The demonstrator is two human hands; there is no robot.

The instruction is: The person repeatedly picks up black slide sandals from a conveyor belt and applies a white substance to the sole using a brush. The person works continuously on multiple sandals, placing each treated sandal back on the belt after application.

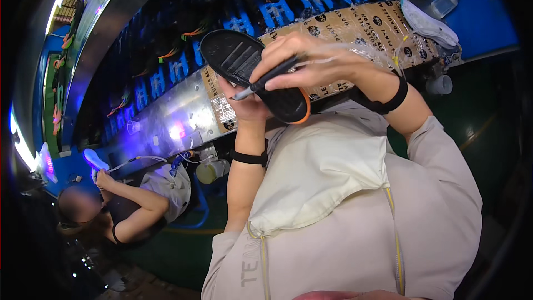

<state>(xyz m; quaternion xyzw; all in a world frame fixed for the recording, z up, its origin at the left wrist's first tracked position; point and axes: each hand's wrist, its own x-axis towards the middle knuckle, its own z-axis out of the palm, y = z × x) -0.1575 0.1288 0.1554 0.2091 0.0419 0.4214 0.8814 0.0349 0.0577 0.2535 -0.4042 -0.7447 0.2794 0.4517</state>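
Observation:
A black shoe sole (230,53) with an orange edge at its near end lies tilted over the front of the workbench. My left hand (249,106) holds the sole from below, partly hidden behind it. Closed around the dark handle of a pen-like brush tool (275,73) is my right hand (319,58). The tool's grey tip points left and sits over the middle of the sole, close to my left hand; whether it touches the sole I cannot tell. Clear tubing runs from the handle toward my right wrist. Both wrists wear black bands.
Printed cardboard (361,25) covers part of the metal bench (186,108). A white shoe part (427,25) and a clear bottle (446,3) lie at right. Behind run blue holders (277,14). A seated co-worker (139,208) holds a bluish-lit sole (95,159) at left.

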